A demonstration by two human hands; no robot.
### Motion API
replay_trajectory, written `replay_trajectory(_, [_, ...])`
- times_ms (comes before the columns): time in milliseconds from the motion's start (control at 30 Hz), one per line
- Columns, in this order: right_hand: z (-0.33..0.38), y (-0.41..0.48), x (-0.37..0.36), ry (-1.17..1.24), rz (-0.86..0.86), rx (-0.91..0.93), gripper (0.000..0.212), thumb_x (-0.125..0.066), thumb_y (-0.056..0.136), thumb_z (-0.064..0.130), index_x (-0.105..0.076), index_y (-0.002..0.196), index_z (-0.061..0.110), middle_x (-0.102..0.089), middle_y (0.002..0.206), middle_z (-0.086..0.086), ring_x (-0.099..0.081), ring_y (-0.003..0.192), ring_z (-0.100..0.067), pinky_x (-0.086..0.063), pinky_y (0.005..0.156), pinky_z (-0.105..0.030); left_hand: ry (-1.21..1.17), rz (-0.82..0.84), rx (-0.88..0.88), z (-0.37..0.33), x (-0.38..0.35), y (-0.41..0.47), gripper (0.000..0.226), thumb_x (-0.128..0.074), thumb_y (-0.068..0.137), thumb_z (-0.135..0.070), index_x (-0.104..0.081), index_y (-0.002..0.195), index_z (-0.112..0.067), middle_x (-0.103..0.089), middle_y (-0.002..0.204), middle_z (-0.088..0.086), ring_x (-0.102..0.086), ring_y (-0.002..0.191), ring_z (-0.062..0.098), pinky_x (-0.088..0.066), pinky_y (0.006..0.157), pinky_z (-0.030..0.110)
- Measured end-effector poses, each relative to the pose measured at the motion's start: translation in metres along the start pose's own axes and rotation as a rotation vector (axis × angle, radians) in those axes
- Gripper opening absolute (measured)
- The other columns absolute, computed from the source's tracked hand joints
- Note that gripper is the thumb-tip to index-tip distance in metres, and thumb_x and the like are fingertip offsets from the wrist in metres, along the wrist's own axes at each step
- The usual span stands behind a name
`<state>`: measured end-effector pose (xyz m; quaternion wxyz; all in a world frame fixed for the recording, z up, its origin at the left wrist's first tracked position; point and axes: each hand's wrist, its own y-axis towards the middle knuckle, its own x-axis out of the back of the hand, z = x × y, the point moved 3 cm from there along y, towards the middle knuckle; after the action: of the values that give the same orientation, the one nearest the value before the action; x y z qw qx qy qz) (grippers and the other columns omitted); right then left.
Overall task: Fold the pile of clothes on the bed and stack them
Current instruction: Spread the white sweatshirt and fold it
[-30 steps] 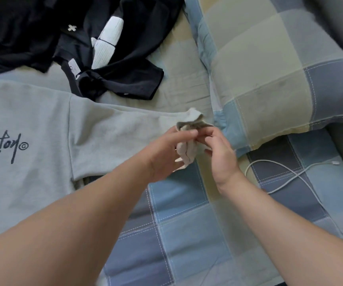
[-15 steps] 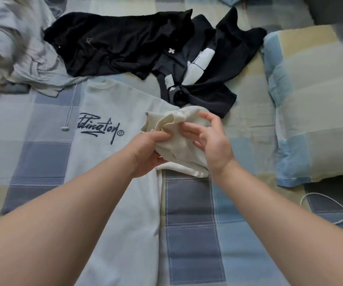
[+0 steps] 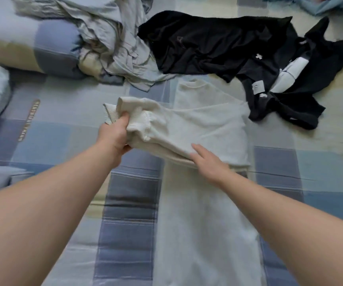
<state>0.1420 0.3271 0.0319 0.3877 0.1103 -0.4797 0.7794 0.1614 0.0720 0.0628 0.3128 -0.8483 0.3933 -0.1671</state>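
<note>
Both bare forearms reach forward from the lower corners of the head view and draw towards each other in the middle. The left forearm (image 3: 53,203) rises from the lower left, its wrist straight. The left hand (image 3: 115,137) shows its back to the camera, with its fingers (image 3: 125,119) curled and the thumb closed, gripping the bunched ribbed cuff (image 3: 125,108) of a pale cream knitted sweatshirt (image 3: 207,124). The right forearm (image 3: 290,213) comes in from the lower right. The right hand (image 3: 211,164) lies palm down, its fingers (image 3: 199,148) straight, slightly spread and pointing up and left, resting flat on the sweatshirt's folded edge. The two hands are apart, the left a little farther forward than the right.
</note>
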Motion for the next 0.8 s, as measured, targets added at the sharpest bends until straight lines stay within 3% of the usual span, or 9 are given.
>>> replay_trajectory(100, [0.017,0.011,-0.032,-0.002,0.054,0.031,0.054,-0.035,0.106,0.039,-0.029,0.157,0.024,-0.018,0.166,0.004,-0.016,0.153,-0.015,-0.011,0.124,-0.034,0.058,-0.130,-0.023,-0.010,0.052,0.027,0.036,-0.069,0.092,-0.044,-0.061,0.120,-0.023,-0.070,0.113,0.001,-0.068,0.099,0.022,-0.055,0.064,0.031])
replay_trajectory(233, [0.022,0.028,-0.042,-0.223,-0.082,0.020,0.055,-0.037,0.104,0.042,-0.026,0.157,0.031,-0.020,0.166,0.005,-0.018,0.152,-0.023,-0.019,0.121,-0.047,0.123,-0.092,-0.036,-0.006,0.069,0.051,0.027,-0.069,0.093,-0.040,-0.063,0.114,-0.025,-0.071,0.110,-0.001,-0.069,0.097,0.019,-0.055,0.064,0.030])
replay_trajectory(400, [0.003,0.049,-0.022,-0.386,-0.192,-0.110,0.061,-0.035,0.102,0.042,-0.011,0.158,0.039,0.002,0.168,0.009,0.003,0.154,-0.026,-0.011,0.120,-0.052,0.162,-0.059,-0.100,0.005,0.058,0.072,0.013,-0.072,0.090,-0.038,-0.066,0.091,-0.026,-0.074,0.103,-0.002,-0.070,0.100,0.024,-0.057,0.094,0.048])
replay_trajectory(633, [-0.068,0.063,0.002,-0.599,-0.071,-0.131,0.064,-0.028,0.103,0.050,0.000,0.159,0.037,0.012,0.167,0.011,0.011,0.154,-0.020,-0.004,0.121,-0.057,0.144,-0.102,-0.046,0.027,0.056,0.080,0.015,-0.073,0.089,-0.038,-0.067,0.095,-0.026,-0.074,0.103,-0.001,-0.071,0.100,0.023,-0.059,0.088,0.048])
replay_trajectory(800, [-0.104,0.050,0.025,-0.598,-0.028,-0.227,0.069,-0.025,0.103,0.051,0.005,0.160,0.027,0.018,0.166,0.010,0.013,0.154,-0.019,-0.003,0.123,-0.056,0.149,-0.170,-0.036,0.032,0.045,0.061,0.020,-0.075,0.086,-0.042,-0.067,0.094,-0.025,-0.074,0.103,0.000,-0.071,0.100,0.024,-0.059,0.090,0.050])
